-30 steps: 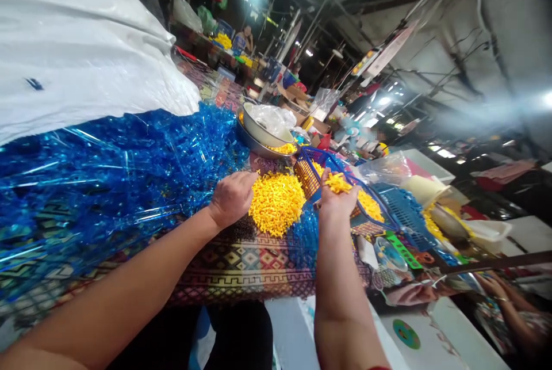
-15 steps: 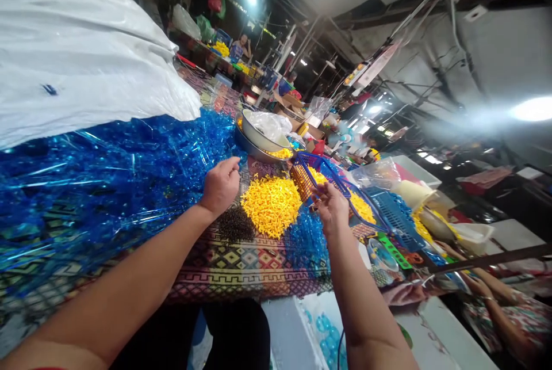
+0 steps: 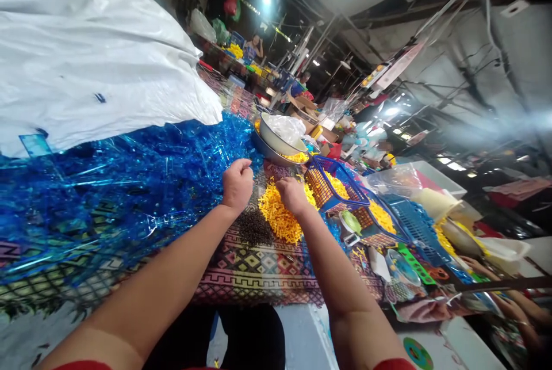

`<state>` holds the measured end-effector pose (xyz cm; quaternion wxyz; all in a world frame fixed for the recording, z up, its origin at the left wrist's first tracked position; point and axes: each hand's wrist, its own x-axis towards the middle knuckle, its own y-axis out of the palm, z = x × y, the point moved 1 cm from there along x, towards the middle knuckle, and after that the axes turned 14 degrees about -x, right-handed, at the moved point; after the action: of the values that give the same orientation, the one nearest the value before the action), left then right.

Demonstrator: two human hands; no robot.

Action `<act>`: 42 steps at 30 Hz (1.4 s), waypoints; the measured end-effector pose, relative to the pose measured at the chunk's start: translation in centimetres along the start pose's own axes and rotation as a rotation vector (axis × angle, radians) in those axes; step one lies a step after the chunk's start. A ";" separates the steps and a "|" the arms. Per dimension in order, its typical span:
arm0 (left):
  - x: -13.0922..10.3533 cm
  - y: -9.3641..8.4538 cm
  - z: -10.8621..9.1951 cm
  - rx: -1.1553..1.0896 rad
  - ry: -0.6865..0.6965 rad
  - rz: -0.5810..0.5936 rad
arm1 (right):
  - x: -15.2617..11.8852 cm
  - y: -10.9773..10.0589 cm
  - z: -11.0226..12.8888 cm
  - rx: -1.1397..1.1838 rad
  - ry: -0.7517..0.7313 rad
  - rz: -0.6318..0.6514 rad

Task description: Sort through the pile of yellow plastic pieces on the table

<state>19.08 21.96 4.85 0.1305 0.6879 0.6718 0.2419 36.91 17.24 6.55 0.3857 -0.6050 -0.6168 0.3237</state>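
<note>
A heap of small yellow plastic pieces (image 3: 282, 223) lies on the patterned cloth in front of me. My right hand (image 3: 292, 194) is over its upper part, fingers bent and pressed together; whatever they hold is hidden. My left hand (image 3: 238, 186) is closed at the heap's left side, its thumb against the curled fingers, and its contents cannot be made out. Below it lies a pile of tiny dark pieces (image 3: 254, 229). Many clear blue plastic parts (image 3: 172, 163) spread across the left side, close to the left hand.
Right of the heap stand blue-rimmed baskets (image 3: 330, 200) with yellow pieces. Stacked bowls (image 3: 269, 148), one holding a plastic bag, sit behind. A large white sack (image 3: 107, 59) fills the upper left. Another person's arm (image 3: 513, 306) shows at the right, near a green strip (image 3: 416, 263).
My right hand has moved left from the basket to the yellow heap, and its fingers have closed. The left hand stays closed beside the heap. The view has shifted slightly.
</note>
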 end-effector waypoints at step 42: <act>-2.2 1.2 1.0 -0.073 -0.155 0.134 | -8.8 3.5 -0.3 0.242 0.212 -0.025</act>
<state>20.71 19.90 4.26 0.1904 0.7427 0.6029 0.2206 38.67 8.69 2.96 0.5227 -0.5772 -0.5365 0.3251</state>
